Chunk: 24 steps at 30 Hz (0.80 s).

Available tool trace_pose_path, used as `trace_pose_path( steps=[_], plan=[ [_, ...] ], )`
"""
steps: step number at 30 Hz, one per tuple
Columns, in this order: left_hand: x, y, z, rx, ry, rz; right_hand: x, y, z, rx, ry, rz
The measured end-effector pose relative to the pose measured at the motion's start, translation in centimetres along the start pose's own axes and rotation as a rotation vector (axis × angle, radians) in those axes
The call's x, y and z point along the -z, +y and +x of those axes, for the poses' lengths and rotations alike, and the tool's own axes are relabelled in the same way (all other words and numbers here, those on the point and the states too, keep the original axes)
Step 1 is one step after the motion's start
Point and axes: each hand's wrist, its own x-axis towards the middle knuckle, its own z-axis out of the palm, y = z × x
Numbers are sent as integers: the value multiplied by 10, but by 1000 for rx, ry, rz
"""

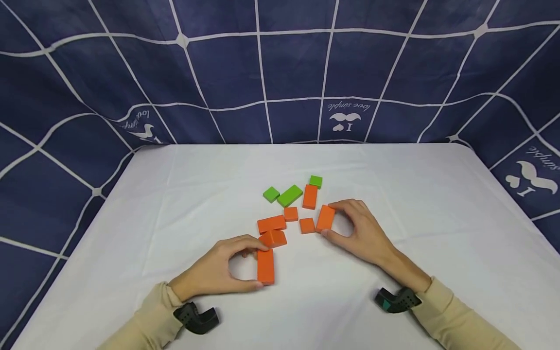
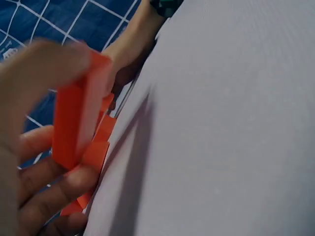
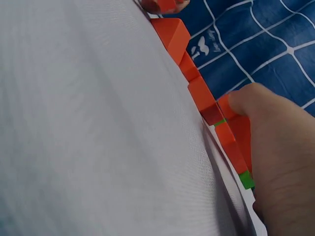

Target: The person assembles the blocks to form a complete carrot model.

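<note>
My left hand (image 1: 220,267) pinches an orange rectangular block (image 1: 265,267) by its two ends, thumb at the near end and fingers at the far end. In the left wrist view that orange block (image 2: 69,118) is large and partly covered by the thumb. My right hand (image 1: 365,236) grips another orange rectangular block (image 1: 325,218) between thumb and fingertips. Just left of it lies a small orange block (image 1: 307,225). Beyond my left fingers are an orange wedge-like block (image 1: 273,238) and an orange rectangular block (image 1: 271,224).
Farther back lie a small orange block (image 1: 290,214), an upright-pointing orange block (image 1: 310,197), a green rectangular block (image 1: 290,196) and two small green blocks (image 1: 271,194). A white cloth covers the table (image 1: 210,194). A dark blue checked curtain (image 1: 288,68) hangs behind.
</note>
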Motion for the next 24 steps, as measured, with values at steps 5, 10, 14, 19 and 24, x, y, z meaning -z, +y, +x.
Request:
trace_pose_path(
  steps=[5, 10, 14, 19, 24],
  plan=[
    [-5, -1, 2, 19, 29, 119, 1, -2, -2, 75, -37, 36],
    [-8, -3, 4, 37, 64, 184, -3, -6, -6, 158, -76, 124],
    [-11, -4, 6, 76, 81, 213, -10, -13, -9, 240, -153, 220],
    [-13, -5, 15, 89, 73, 253, -18, -24, -12, 286, -271, 241],
    [-12, -8, 28, 73, 54, 285, -23, -33, -7, 280, -284, 188]
  ],
)
